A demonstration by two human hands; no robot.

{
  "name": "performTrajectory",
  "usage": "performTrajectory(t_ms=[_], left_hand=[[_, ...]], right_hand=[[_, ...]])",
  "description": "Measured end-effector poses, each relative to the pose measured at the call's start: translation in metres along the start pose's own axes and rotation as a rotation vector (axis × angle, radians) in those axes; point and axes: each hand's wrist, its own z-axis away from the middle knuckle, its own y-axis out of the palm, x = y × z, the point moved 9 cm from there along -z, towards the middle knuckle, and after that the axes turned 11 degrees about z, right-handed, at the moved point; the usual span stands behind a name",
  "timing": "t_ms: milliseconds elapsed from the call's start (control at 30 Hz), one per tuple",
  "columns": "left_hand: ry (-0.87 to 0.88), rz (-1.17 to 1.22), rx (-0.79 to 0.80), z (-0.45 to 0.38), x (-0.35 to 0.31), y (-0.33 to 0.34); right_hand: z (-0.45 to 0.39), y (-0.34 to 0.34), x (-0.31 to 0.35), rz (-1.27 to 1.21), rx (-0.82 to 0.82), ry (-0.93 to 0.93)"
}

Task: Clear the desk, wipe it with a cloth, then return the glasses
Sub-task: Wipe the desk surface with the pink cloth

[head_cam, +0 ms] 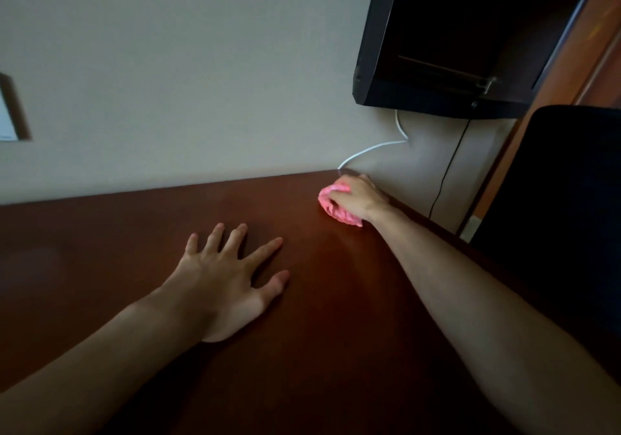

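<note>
Forearms reach in from the lower corners over a dark reddish-brown counter (100, 266). Nearest, the left hand (221, 276) lies palm down on the wood, its fingers straight and spread, holding nothing. Farther off, toward the counter's far right corner, the right hand (358, 201) has its grip clamped on a bunched pink cloth (331, 207), which it presses against the counter top; folds of the cloth stick out from under the fingers on the left and near the wrist. Just beyond that corner a white cable (373, 148) curves down the pale wall (184, 64), and a thin black cable (448, 172) hangs beside it. Above them a black wall-mounted screen (470, 31) fills the upper right. A dark chair back (554, 182) stands off the counter's right edge. A framed picture (13, 108) shows at the far left edge of the wall.
</note>
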Motion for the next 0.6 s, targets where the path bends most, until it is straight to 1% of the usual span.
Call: performTrajectory(t_ms=[33,100,133,167,200,233,267,300,333,367,433,467,500,533,567,600], left_hand=[[0.002,0.002,-0.002,0.0,0.0,-0.001],[0.005,0.013,0.008,0.002,-0.001,0.002],[0.006,0.023,0.003,0.002,-0.001,0.003],[0.005,0.025,0.0,0.003,-0.001,0.003],[0.009,0.021,0.001,0.002,-0.002,0.003],[0.012,0.016,0.002,0.002,-0.002,0.003],[0.01,0.017,0.004,0.001,-0.001,0.001],[0.009,0.013,0.006,0.001,0.0,0.0],[0.011,0.004,0.01,0.001,0.0,0.001],[0.014,0.001,0.012,0.002,-0.001,0.002],[0.014,0.013,-0.002,0.002,-0.003,0.003],[0.012,0.018,-0.007,0.001,-0.002,0.002],[0.011,0.016,-0.004,0.002,-0.002,0.002],[0.009,0.012,-0.002,0.002,-0.002,0.002],[0.006,0.014,-0.009,0.003,0.0,0.002],[0.004,0.014,-0.015,0.003,0.0,0.001]], right_hand=[[-0.001,-0.001,0.015,-0.033,-0.022,-0.039],[0.011,0.009,0.054,-0.024,-0.008,-0.23],[0.019,0.015,0.065,0.015,0.024,-0.295],[0.015,0.022,0.062,0.051,0.04,-0.346],[0.008,0.022,0.049,0.099,0.037,-0.313],[-0.011,0.021,0.029,0.113,0.016,-0.239],[-0.024,0.016,0.01,0.131,-0.001,-0.121],[-0.031,0.012,0.002,0.163,-0.041,-0.039],[-0.025,0.013,0.009,0.232,-0.033,-0.047],[-0.017,0.015,0.02,0.29,-0.043,-0.115],[0.007,0.018,0.045,0.238,-0.02,-0.288],[0.014,0.017,0.044,0.199,-0.015,-0.34],[0.009,0.016,0.028,0.202,-0.026,-0.357],[-0.006,0.011,-0.001,0.184,-0.056,-0.281],[-0.027,0.013,-0.038,0.15,-0.062,-0.138],[-0.037,0.015,-0.062,0.112,-0.059,-0.037]])
